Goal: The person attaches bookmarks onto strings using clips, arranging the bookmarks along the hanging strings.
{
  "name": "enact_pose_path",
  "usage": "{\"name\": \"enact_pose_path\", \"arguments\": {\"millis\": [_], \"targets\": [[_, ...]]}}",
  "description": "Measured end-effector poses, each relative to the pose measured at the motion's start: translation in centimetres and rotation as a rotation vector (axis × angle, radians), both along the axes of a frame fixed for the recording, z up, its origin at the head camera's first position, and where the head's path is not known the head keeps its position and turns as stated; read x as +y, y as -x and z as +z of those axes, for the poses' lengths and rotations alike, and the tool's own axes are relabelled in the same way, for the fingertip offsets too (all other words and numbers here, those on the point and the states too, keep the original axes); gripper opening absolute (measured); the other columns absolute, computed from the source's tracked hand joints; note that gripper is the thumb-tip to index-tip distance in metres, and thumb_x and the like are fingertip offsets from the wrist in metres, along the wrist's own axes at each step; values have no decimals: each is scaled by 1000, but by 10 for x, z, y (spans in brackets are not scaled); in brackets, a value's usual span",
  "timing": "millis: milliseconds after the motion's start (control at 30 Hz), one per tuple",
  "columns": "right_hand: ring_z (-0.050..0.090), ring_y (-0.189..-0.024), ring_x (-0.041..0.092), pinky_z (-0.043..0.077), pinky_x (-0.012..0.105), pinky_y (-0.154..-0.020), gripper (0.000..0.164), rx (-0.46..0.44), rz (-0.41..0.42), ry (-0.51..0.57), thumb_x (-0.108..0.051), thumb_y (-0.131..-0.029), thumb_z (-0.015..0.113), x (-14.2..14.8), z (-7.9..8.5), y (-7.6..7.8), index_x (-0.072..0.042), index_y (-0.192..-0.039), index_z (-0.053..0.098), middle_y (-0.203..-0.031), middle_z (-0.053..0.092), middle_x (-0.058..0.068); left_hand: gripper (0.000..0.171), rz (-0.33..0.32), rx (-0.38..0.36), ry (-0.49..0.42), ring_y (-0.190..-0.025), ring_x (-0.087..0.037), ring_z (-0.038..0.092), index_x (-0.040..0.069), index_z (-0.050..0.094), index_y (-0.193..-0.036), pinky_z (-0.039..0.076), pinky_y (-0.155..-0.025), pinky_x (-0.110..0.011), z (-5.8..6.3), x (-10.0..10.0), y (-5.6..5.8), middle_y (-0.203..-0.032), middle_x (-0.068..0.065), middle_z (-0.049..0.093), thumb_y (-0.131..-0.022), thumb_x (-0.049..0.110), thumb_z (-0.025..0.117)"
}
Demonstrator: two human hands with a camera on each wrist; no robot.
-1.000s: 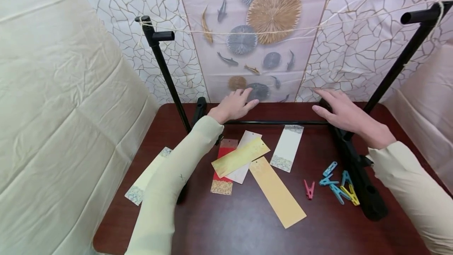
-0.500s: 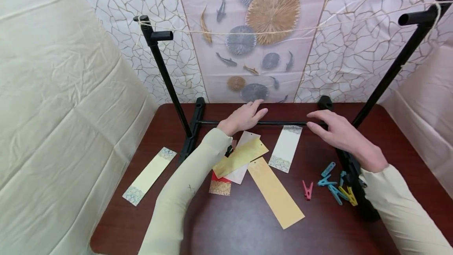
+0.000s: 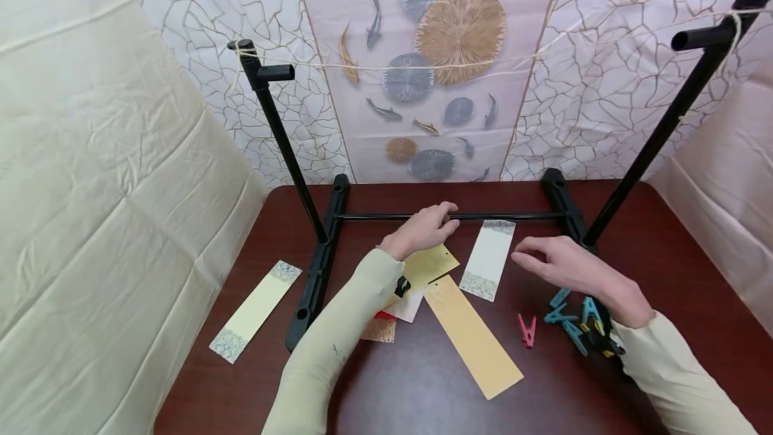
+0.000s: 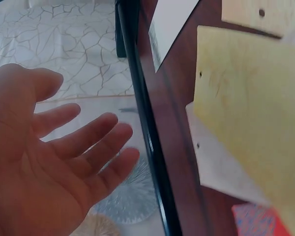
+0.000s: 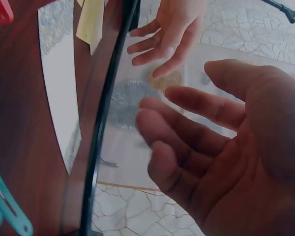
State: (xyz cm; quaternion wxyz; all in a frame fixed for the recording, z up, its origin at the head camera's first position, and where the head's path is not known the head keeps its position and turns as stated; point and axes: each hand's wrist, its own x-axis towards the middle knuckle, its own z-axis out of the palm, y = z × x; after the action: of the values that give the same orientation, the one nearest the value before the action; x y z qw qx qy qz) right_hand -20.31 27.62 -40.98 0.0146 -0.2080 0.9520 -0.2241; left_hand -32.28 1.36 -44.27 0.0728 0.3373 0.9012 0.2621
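Note:
My left hand (image 3: 423, 228) hovers over the upper end of a yellow paper strip (image 3: 437, 262), near the stand's low crossbar; its fingers are loosely bent around nothing, as the left wrist view shows. Under the yellow strip lie a white strip (image 3: 409, 307) and a red strip with a gold end (image 3: 379, 332), partly hidden by the left arm. My right hand (image 3: 568, 264) hangs with relaxed fingers and nothing in them, just right of a white strip with patterned ends (image 3: 486, 259). Below it lie blue clothespins (image 3: 558, 315) and a pink clothespin (image 3: 527, 331); a yellow one is mostly covered.
A black stand (image 3: 282, 143) frames the table (image 3: 417, 381), with a string (image 3: 362, 67) tied between its two posts. An orange strip (image 3: 474, 340) lies at centre, and a pale patterned strip (image 3: 256, 311) at left. Fabric walls surround the table.
Both hands have come down and nearer from the back of the table, the left also shifting right and the right slightly left. The view has tilted up slightly. Strips and clothespins stay where they were.

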Motion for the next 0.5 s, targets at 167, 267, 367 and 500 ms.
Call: {"name": "enact_pose_path", "arguments": {"millis": [167, 267, 367, 500], "targets": [[48, -56, 7, 41, 23, -52, 32, -76, 17, 14, -54, -88, 51, -2, -11, -5, -25, -93, 64, -70, 56, -10, 42, 4, -11, 13, -78, -4, 54, 18, 41, -133, 44, -67, -23, -11, 9, -6, -93, 7, 56, -98, 40, 40], [49, -55, 6, 42, 23, -51, 31, -136, 60, 9, -54, -88, 52, -4, -15, -6, -25, -88, 63, -68, 55, -10, 41, 30, -57, -9, -75, -4, 55, 20, 42, -132, 44, -64, -23, -16, 15, -11, -91, 8, 56, -97, 41, 41], [48, -52, 5, 42, 23, -50, 27, -204, 135, -16, -48, -89, 55, -6, -18, -6, -23, -83, 63, -63, 54, -10, 41, 58, -98, -44, -70, -4, 56, 21, 44, -131, 45, -63, -24, -18, 22, -16, -88, 8, 58, -96, 41, 45], [49, -49, 5, 42, 22, -49, 26, -292, 231, -47, -42, -90, 57, -9, -23, -7, -20, -77, 63, -58, 55, -7, 44, 83, -121, -59, -66, -4, 56, 18, 46, -131, 45, -61, -23, -22, 34, -21, -85, 9, 57, -94, 42, 48]]}}
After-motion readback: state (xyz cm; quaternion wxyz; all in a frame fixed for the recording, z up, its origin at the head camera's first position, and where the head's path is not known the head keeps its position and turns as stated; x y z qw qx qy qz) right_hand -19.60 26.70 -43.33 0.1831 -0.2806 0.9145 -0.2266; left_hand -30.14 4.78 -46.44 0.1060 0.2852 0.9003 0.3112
